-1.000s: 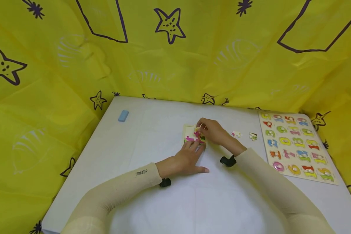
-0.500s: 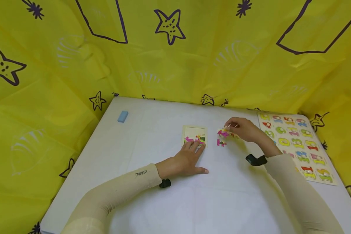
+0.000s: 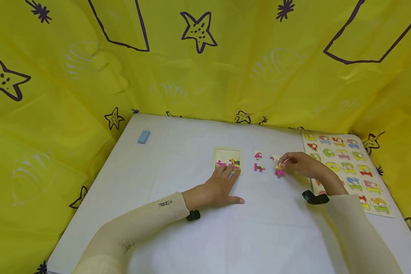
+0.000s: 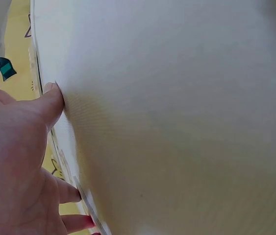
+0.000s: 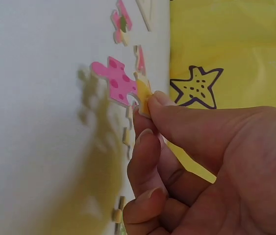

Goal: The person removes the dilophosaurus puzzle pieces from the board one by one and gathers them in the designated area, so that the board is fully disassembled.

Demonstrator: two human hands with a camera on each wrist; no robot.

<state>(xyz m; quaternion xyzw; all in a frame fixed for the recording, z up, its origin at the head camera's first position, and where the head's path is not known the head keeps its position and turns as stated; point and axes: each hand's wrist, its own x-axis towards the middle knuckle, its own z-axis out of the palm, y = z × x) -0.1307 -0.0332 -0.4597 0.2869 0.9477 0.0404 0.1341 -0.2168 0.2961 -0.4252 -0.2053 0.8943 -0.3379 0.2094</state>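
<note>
On the table (image 3: 191,236), a block (image 3: 144,137) lies back left, a puzzle tray (image 3: 227,148) mid-table, loose pieces (image 3: 258,155) right of it, a number board (image 3: 380,195) farther right; a curtain (image 3: 226,76) hangs behind.

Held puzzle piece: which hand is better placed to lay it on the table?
Probably the right hand: its fingers pinch the piece above the table, while the left hand rests on the frame, apart from it.

My piece (image 5: 119,81) is pink with darker spots, yellow at one end; my sleeves (image 3: 133,226) are cream, the curtain (image 3: 205,70) yellow with dark stars (image 3: 199,32).
</note>
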